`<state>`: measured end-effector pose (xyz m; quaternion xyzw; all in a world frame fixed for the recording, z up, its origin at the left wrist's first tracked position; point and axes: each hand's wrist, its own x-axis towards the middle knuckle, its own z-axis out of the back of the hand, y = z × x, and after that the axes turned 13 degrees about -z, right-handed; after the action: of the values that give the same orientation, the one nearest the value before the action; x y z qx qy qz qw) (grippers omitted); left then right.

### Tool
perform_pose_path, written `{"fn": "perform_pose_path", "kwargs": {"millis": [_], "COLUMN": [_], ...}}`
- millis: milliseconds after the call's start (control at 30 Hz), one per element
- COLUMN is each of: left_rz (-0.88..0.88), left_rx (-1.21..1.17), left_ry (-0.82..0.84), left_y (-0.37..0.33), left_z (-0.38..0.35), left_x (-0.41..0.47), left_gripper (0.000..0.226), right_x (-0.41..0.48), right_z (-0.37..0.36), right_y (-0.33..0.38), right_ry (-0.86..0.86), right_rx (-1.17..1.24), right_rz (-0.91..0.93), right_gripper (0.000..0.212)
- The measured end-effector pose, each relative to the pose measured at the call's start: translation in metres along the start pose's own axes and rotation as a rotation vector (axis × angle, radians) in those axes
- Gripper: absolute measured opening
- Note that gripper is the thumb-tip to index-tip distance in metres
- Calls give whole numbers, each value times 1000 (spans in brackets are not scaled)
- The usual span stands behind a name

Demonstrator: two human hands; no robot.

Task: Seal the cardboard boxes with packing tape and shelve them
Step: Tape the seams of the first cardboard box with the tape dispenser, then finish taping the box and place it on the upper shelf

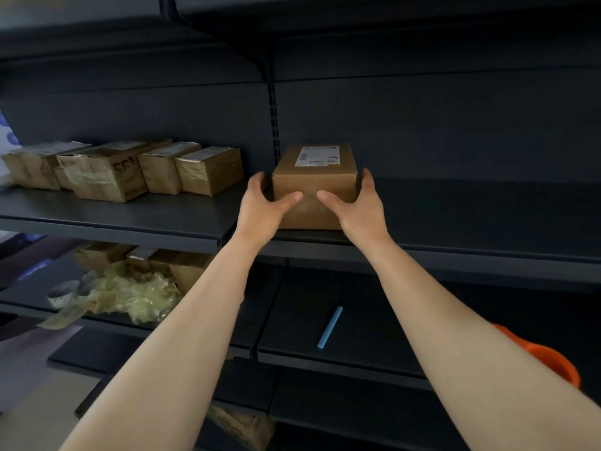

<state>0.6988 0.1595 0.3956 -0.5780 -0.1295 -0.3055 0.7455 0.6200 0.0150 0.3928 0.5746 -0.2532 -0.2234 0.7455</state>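
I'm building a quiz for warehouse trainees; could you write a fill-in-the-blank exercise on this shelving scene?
The left hand and right hand grip one cardboard ____.
The white label sits on the ____ face of the held box.
The blue stick lies on a shelf ____ that box.
Missing: box; top; below.

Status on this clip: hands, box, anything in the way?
Left hand and right hand grip labelled box. Box on shelf, near front edge. Other boxes off left, apart.

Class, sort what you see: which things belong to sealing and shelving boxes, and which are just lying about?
Job in hand: labelled box, left hand and right hand gripping it, shelf, taped boxes, tape roll.
Lying about: blue stick, crumpled film, orange object.
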Motion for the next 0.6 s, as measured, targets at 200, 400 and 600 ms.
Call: {"fn": "perform_pose_path", "kwargs": {"millis": [200,400,600], "left_rz": [-312,-464,-429], "left_rx": [38,-155,-380], "left_ry": [-121,61,398], "left_y": [-32,-60,-80], "left_z": [13,-1,-57], "left_x": [-28,-81,-149], "left_gripper": [71,56,53], "right_x": [-45,-113,-198], "right_z": [7,33,89], "right_y": [9,-3,-49], "right_ry": [-146,-355,-632], "right_rx": [13,73,32], "right_rz": [105,94,-54], "right_gripper": [98,82,79]}}
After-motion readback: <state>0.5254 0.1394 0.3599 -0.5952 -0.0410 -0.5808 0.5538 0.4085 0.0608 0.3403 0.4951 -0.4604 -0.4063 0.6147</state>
